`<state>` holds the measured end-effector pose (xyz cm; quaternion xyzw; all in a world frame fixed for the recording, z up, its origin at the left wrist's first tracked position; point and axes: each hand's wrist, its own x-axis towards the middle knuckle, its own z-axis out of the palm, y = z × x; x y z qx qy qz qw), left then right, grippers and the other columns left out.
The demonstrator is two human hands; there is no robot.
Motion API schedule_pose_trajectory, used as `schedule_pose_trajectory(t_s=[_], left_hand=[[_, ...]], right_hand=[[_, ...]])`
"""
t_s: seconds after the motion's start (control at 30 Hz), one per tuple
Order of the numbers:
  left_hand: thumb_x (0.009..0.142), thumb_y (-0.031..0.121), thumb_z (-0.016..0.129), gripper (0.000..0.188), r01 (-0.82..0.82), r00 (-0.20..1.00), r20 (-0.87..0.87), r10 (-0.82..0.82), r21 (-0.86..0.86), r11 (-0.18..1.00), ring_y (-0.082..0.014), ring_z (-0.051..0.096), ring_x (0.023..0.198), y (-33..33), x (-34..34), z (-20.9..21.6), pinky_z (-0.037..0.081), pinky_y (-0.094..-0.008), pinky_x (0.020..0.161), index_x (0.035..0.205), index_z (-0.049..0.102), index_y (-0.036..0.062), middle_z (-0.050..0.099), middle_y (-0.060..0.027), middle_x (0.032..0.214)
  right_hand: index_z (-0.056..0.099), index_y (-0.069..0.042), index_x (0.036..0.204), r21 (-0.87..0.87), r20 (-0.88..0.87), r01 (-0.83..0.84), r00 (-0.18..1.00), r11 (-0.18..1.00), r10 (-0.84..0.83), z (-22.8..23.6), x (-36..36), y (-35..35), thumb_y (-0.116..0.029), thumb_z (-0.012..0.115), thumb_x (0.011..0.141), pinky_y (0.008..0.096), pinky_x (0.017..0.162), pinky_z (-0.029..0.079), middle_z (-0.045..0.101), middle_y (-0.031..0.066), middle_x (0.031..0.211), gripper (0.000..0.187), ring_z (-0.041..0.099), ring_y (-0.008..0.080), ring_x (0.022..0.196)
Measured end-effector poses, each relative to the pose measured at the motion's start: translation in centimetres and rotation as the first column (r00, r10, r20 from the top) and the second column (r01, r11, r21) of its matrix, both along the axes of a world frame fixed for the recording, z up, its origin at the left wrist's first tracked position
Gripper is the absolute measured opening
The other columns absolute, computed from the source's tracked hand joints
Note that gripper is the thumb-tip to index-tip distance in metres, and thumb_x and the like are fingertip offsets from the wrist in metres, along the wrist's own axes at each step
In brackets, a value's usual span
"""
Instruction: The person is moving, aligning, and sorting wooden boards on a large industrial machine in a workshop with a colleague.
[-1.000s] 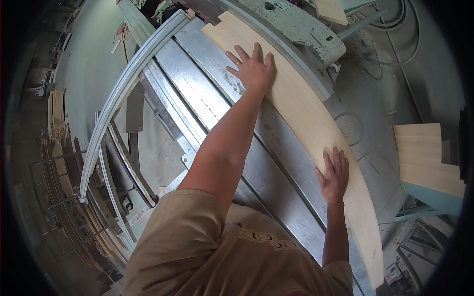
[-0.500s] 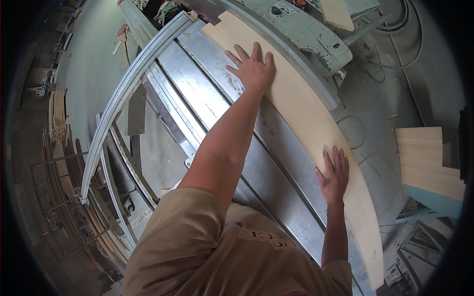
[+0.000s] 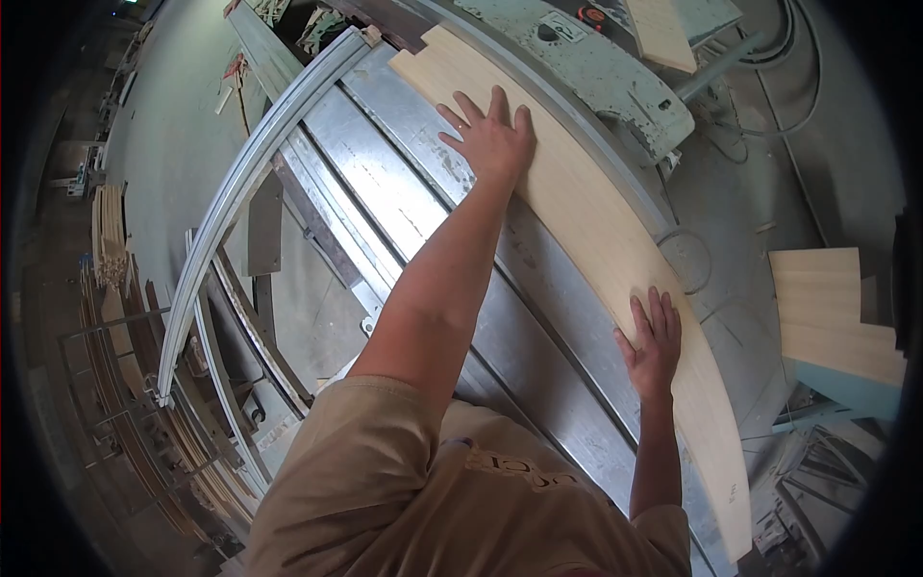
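Steadying the board: the pale wooden board (image 3: 596, 231) lies lengthwise on the metal table (image 3: 481, 327), its right side running along a grey rail (image 3: 615, 168); whether they touch all along, I cannot tell.
Left hand (image 3: 502, 149): palm down on the board's far half, fingers spread wide and gripping nothing; the outer ones seem to reach past the left edge, above the table.
Right hand (image 3: 654, 344): resting on the board closer to the body, fingers nearly together, thumb apart by the left edge, gripping nothing either.
Pressure: with the palms set well apart, even weight through both looks best; leaning on one alone could let the other end swing or lift.
Direction: a slight push toward the rail, together with the downward hold, should serve better than pressing straight down.
Outer fingers: drawing them fully onto the wood would give a surer, safer hold than leaving them across the edge.
Notched end: the stepped far end lies beyond the left hand with no palm on it, so it deserves a check for lift.
Green machine housing (image 3: 625, 91): just beyond the rail; fingers are best placed clear of that side.
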<state>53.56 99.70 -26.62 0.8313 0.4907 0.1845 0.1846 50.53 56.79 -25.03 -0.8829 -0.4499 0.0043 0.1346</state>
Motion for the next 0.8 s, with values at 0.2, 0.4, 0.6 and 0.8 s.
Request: schedule_pose_trajectory(t_s=[0.2, 0.4, 0.6, 0.8], left_hand=[[0.102, 0.055, 0.054, 0.066, -0.001, 1.000, 0.022, 0.001, -0.016, 1.000, -0.0592, 0.000, 0.163, 0.0, -0.4, 0.1, 0.007, -0.0802, 0.124, 0.162, 0.052, 0.0263, 0.020, -0.0305, 0.176], [0.103, 0.055, 0.053, 0.066, -0.004, 1.000, 0.024, 0.005, -0.023, 1.000, -0.0590, -0.001, 0.163, 0.3, -0.6, 0.4, 0.005, -0.0799, 0.125, 0.163, 0.051, 0.0264, 0.019, -0.0301, 0.177], [0.103, 0.056, 0.054, 0.066, -0.006, 1.000, 0.030, 0.007, -0.018, 1.000, -0.0585, -0.001, 0.164, 0.6, -0.5, 0.1, 0.005, -0.0801, 0.124, 0.162, 0.052, 0.0265, 0.019, -0.0300, 0.177], [0.102, 0.055, 0.055, 0.065, -0.011, 0.999, 0.044, 0.012, -0.015, 1.000, -0.0586, 0.000, 0.164, 1.3, -0.5, -0.2, 0.005, -0.0805, 0.124, 0.161, 0.053, 0.0268, 0.020, -0.0302, 0.177]], right_hand=[[0.061, -0.017, 0.152, 0.013, 0.017, -0.013, 1.000, 1.000, 0.013, 0.1, -0.3, 0.2, -0.035, 0.084, 0.090, 0.0596, 0.123, 0.039, 0.050, 0.0149, 0.166, 0.069, 0.046, 0.0434, 0.151], [0.058, -0.015, 0.156, -0.019, -0.004, -0.019, 1.000, 1.000, 0.019, 0.6, -0.5, 0.5, -0.039, 0.076, 0.099, 0.0573, 0.126, 0.036, 0.049, 0.0159, 0.167, 0.064, 0.044, 0.0449, 0.154], [0.062, -0.015, 0.151, -0.005, 0.015, -0.018, 1.000, 1.000, 0.018, 0.7, -0.5, 0.8, -0.036, 0.083, 0.091, 0.0580, 0.124, 0.038, 0.049, 0.0154, 0.167, 0.067, 0.045, 0.0433, 0.153], [0.061, -0.015, 0.151, -0.009, 0.017, -0.027, 0.999, 1.000, 0.027, 1.0, -0.3, 1.5, -0.038, 0.080, 0.094, 0.0579, 0.124, 0.038, 0.049, 0.0155, 0.167, 0.065, 0.045, 0.0438, 0.152]])
